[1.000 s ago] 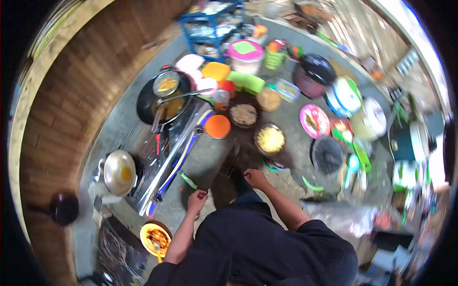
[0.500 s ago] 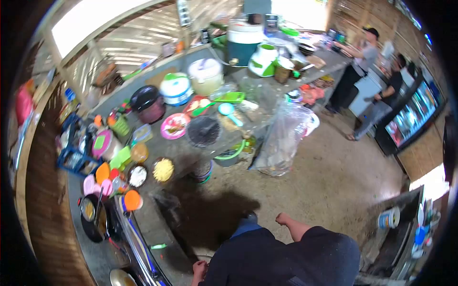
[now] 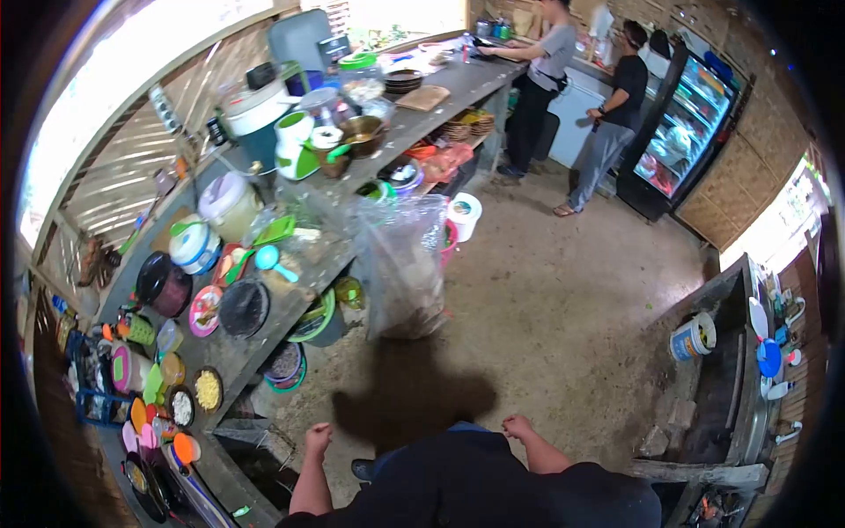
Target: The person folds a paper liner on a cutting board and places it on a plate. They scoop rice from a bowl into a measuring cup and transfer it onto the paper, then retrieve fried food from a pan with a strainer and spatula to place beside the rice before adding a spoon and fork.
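Observation:
My left hand hangs in front of my body with its fingers curled and nothing visible in it. It is nearest to the corner of the counter, apart from it. Over the floor, my right hand is also curled and touches nothing. On the counter sit a bowl of chopped yellow food, a bowl of white pieces, a dark round stone mortar and a pink plate. A light blue dipper lies behind them.
A large clear plastic bag hangs at the counter's end. Tubs stand beneath the counter. Two people stand at the back near a glass-door fridge. A white bucket is at the right by a sink.
My view has swung right and forward, so the counter things shift left and down. My left hand has come up into fuller view; both hands stay curled.

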Action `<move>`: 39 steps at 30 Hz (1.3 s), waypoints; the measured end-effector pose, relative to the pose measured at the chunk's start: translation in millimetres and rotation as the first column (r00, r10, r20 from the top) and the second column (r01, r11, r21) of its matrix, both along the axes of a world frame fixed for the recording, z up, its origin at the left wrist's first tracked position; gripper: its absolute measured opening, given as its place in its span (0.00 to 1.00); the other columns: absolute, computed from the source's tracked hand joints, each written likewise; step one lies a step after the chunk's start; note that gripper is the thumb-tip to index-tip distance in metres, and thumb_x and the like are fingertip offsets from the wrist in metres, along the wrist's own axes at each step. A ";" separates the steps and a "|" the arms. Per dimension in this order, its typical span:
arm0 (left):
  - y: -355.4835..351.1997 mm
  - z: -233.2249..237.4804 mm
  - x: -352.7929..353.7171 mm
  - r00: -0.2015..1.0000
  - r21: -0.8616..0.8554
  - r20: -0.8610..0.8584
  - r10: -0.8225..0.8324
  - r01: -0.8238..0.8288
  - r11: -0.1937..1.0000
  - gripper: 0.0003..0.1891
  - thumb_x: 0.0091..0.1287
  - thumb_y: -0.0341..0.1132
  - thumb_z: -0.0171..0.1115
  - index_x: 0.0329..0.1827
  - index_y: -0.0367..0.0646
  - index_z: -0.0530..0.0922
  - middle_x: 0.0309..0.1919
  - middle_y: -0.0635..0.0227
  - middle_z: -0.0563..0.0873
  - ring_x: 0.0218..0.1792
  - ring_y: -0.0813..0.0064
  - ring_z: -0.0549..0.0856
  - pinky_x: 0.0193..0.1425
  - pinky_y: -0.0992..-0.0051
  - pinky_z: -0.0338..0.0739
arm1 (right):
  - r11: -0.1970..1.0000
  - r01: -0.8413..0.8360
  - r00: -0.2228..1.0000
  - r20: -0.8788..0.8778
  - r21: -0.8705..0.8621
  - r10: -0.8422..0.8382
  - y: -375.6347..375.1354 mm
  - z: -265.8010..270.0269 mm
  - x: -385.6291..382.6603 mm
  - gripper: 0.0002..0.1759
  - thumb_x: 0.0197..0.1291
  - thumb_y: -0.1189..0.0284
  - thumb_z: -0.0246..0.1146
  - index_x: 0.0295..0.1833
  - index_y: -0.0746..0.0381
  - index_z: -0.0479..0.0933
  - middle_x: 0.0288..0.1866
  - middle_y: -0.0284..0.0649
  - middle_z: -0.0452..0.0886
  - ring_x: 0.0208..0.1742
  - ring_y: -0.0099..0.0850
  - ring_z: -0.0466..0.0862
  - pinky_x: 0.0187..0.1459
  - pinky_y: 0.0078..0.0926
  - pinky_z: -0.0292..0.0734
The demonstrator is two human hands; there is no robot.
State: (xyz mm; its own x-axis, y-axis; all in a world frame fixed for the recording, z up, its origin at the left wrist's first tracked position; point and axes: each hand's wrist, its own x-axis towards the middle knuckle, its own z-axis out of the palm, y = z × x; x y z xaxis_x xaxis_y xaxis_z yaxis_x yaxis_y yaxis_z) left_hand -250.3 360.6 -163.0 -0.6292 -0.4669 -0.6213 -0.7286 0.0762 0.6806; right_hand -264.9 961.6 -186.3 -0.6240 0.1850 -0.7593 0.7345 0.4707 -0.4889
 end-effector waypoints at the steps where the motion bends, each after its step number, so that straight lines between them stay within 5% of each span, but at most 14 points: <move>1: 26.6 -3.0 -28.6 0.996 -0.020 -0.052 -0.070 0.069 0.997 0.10 0.61 0.31 0.65 0.44 0.42 0.84 0.30 0.66 0.86 0.26 0.77 0.83 0.30 0.74 0.79 | 0.999 0.001 1.000 0.018 0.040 -0.002 29.0 -2.9 -2.0 0.11 0.57 0.67 0.62 0.42 0.57 0.84 0.30 0.33 0.85 0.24 0.26 0.83 0.23 0.25 0.73; 6: 153.9 16.7 -120.3 0.929 0.043 -0.086 -0.360 0.365 0.930 0.10 0.62 0.34 0.67 0.45 0.42 0.84 0.31 0.65 0.87 0.28 0.77 0.84 0.31 0.74 0.80 | 0.950 0.286 0.955 0.037 0.126 -0.293 143.5 -2.3 -5.4 0.09 0.59 0.67 0.59 0.40 0.55 0.83 0.28 0.32 0.83 0.22 0.25 0.81 0.22 0.25 0.71; 8: 187.5 19.3 -145.0 0.861 0.021 0.092 -0.501 0.501 0.865 0.12 0.62 0.34 0.67 0.47 0.42 0.84 0.33 0.64 0.88 0.30 0.75 0.86 0.32 0.74 0.81 | 0.929 0.356 0.934 0.002 0.098 -0.358 171.9 -5.7 -18.1 0.08 0.60 0.67 0.58 0.39 0.55 0.82 0.27 0.31 0.82 0.21 0.24 0.80 0.21 0.25 0.70; 15: 227.3 -5.2 -223.8 0.774 0.143 0.234 -0.589 0.572 0.808 0.12 0.61 0.35 0.68 0.46 0.42 0.85 0.38 0.63 0.88 0.32 0.73 0.87 0.37 0.70 0.82 | 0.820 0.572 0.820 0.016 0.032 -0.572 188.6 -23.4 -57.9 0.07 0.60 0.69 0.57 0.35 0.57 0.80 0.27 0.33 0.81 0.22 0.24 0.79 0.20 0.24 0.68; 20: 268.3 -29.9 -326.7 0.741 0.167 0.276 -0.612 0.591 0.790 0.11 0.60 0.37 0.68 0.44 0.44 0.86 0.36 0.64 0.88 0.29 0.74 0.87 0.32 0.72 0.80 | 0.801 0.540 0.832 0.023 -0.259 -0.554 199.0 -76.5 -85.5 0.08 0.57 0.69 0.61 0.35 0.61 0.82 0.27 0.41 0.83 0.29 0.32 0.84 0.28 0.31 0.77; 23: 291.5 -51.4 -416.5 0.627 0.069 0.207 -0.751 0.757 0.650 0.13 0.59 0.39 0.68 0.43 0.44 0.86 0.32 0.64 0.88 0.28 0.75 0.86 0.29 0.71 0.79 | 0.946 0.323 0.944 -0.063 -0.022 -0.324 203.2 -49.6 -142.7 0.10 0.57 0.68 0.60 0.38 0.61 0.83 0.29 0.42 0.83 0.31 0.33 0.84 0.32 0.32 0.78; 25: 321.7 -34.5 -463.2 0.773 0.007 -0.072 -0.631 0.633 0.774 0.13 0.58 0.38 0.68 0.43 0.42 0.85 0.28 0.64 0.87 0.25 0.74 0.85 0.29 0.71 0.79 | 0.971 0.234 0.967 -0.111 0.043 -0.228 212.9 -36.4 -192.7 0.11 0.57 0.67 0.60 0.39 0.61 0.83 0.30 0.42 0.84 0.33 0.33 0.85 0.34 0.33 0.78; 30: 372.8 -11.9 -581.2 0.761 -0.007 -0.119 -0.637 0.641 0.767 0.14 0.58 0.38 0.69 0.45 0.41 0.83 0.29 0.64 0.86 0.26 0.74 0.84 0.34 0.72 0.80 | 0.990 0.023 0.981 -0.195 0.143 0.005 258.0 -13.0 -319.8 0.12 0.57 0.69 0.60 0.43 0.62 0.84 0.31 0.42 0.84 0.32 0.32 0.85 0.33 0.31 0.79; 32: 385.8 -6.6 -611.4 0.768 -0.001 -0.137 -0.626 0.632 0.775 0.15 0.59 0.38 0.69 0.46 0.42 0.82 0.29 0.64 0.86 0.26 0.75 0.84 0.34 0.72 0.80 | 0.832 0.547 0.829 -0.075 -0.095 -0.554 250.7 28.3 -378.7 0.11 0.60 0.74 0.59 0.47 0.64 0.82 0.33 0.38 0.85 0.29 0.27 0.83 0.32 0.27 0.78; 34: 406.0 28.7 -631.3 0.805 0.006 -0.156 -0.573 0.581 0.814 0.15 0.59 0.38 0.69 0.47 0.41 0.82 0.29 0.64 0.86 0.26 0.75 0.84 0.34 0.73 0.79 | 0.876 0.475 0.872 -0.093 -0.083 -0.481 263.3 23.8 -417.1 0.12 0.60 0.73 0.61 0.47 0.63 0.82 0.33 0.39 0.85 0.28 0.28 0.83 0.30 0.26 0.77; 39: 427.7 20.4 -650.4 0.861 -0.013 -0.154 -0.484 0.488 0.873 0.15 0.60 0.38 0.68 0.48 0.42 0.83 0.32 0.62 0.86 0.27 0.73 0.85 0.35 0.72 0.79 | 0.957 0.269 0.954 -0.108 -0.112 -0.281 309.1 -14.2 -519.3 0.14 0.58 0.72 0.64 0.48 0.64 0.82 0.33 0.39 0.85 0.28 0.28 0.83 0.30 0.26 0.78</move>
